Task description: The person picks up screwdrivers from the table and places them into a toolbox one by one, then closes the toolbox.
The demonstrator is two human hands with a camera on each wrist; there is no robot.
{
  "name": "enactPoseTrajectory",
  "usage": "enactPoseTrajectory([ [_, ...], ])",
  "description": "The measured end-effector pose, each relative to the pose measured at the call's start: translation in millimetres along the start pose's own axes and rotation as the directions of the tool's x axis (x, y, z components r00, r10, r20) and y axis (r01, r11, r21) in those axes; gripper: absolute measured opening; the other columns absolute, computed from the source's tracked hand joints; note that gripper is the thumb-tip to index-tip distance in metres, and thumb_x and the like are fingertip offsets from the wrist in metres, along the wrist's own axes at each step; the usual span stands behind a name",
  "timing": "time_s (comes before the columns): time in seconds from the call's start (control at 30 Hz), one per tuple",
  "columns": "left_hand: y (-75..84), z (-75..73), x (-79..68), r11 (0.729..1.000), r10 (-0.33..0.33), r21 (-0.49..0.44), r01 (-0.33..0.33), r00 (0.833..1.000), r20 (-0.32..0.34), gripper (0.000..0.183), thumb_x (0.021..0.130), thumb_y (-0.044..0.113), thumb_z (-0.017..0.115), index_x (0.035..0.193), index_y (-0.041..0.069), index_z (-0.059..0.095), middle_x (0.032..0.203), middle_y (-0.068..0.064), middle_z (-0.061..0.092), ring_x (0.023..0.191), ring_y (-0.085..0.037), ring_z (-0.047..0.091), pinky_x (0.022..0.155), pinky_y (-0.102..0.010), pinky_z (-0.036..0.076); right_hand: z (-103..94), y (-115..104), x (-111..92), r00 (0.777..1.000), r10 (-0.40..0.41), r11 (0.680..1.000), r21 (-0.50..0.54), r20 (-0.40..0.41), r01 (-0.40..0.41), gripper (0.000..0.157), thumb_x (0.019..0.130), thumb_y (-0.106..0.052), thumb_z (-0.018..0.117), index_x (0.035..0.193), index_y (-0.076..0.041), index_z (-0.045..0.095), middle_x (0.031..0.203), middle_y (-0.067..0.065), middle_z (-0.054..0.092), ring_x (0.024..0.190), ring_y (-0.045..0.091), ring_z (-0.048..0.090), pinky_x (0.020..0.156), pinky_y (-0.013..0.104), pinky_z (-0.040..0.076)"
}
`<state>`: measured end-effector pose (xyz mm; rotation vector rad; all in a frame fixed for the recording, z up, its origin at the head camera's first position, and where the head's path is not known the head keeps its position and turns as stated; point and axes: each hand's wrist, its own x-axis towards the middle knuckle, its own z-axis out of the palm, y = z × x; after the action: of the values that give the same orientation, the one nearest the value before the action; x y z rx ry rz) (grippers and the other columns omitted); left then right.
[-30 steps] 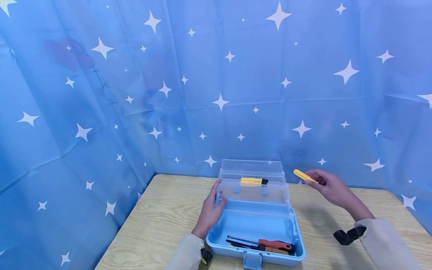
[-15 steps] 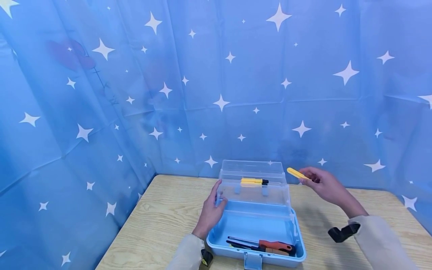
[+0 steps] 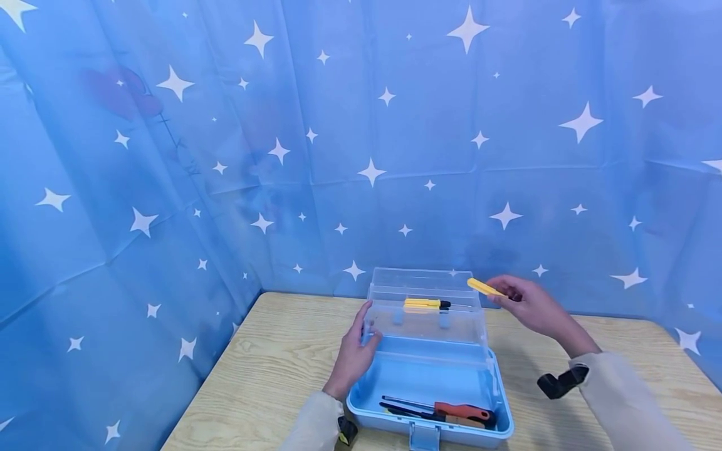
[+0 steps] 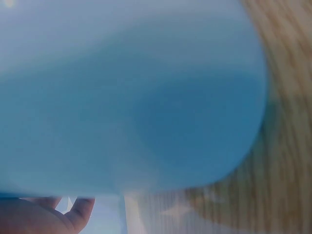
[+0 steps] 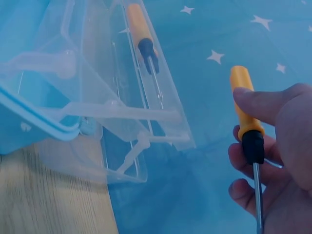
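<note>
A blue toolbox (image 3: 420,426) stands on the table, its clear plastic trays (image 3: 425,322) raised on hinged arms at the back. My left hand (image 3: 354,357) holds the trays' left edge, thumb in front; the left wrist view is mostly a blurred blue surface. In my right hand (image 3: 530,304), right of the trays and above the table, I pinch a yellow-and-black screwdriver (image 5: 242,105) between thumb and fingers, its handle pointing left in the head view. Another yellow-handled screwdriver (image 5: 140,24) lies in the upper tray.
Inside the box's base lie a red-and-black screwdriver (image 3: 462,410) and dark tools beneath it, partly hidden. The wooden table (image 3: 271,357) extends to both sides. A blue curtain (image 3: 338,125) with white stars hangs behind it.
My right hand has moved left with the screwdriver, bringing the handle close to the clear trays' upper right corner. My left hand stays where it was.
</note>
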<state>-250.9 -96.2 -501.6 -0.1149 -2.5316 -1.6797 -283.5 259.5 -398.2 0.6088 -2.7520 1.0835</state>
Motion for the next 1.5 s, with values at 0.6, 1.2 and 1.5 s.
enactPoseTrajectory([
  [0.6,0.8,0.6,0.8,1.0,0.006,0.002,-0.006,1.0,-0.006,0.061,0.102,0.03,0.053,0.154,0.045,0.025,0.157,-0.002,0.04,0.141,-0.034,0.041,0.109,-0.063,0.036,14.9,-8.5,18.0,0.999,-0.021,1.0,0.011,0.033,0.02,0.03,0.098,-0.025,0.063,0.122,-0.006,0.065,0.093,0.007,0.062,0.073,0.02,0.05,0.055,0.027,0.046],
  [1.2,1.2,0.0,1.7,1.0,-0.005,0.002,0.005,1.0,-0.005,0.06,0.102,0.032,0.053,0.152,0.05,0.025,0.157,-0.001,0.04,0.141,-0.034,0.042,0.11,-0.063,0.036,33.4,-15.6,41.8,0.996,-0.041,0.999,0.014,0.075,0.04,0.028,0.097,-0.019,0.064,0.122,-0.007,0.065,0.105,0.009,0.066,0.083,0.019,0.056,0.067,0.032,0.05],
  [1.5,1.3,-0.7,2.2,1.0,0.003,-0.001,-0.003,1.0,0.0,0.061,0.103,0.027,0.052,0.153,0.048,0.024,0.158,0.001,0.037,0.142,-0.033,0.04,0.11,-0.061,0.036,46.8,-16.6,52.0,0.997,0.007,0.999,0.039,0.08,-0.01,0.022,0.096,-0.022,0.066,0.113,-0.008,0.065,0.101,0.008,0.066,0.087,0.022,0.058,0.069,0.033,0.052],
])
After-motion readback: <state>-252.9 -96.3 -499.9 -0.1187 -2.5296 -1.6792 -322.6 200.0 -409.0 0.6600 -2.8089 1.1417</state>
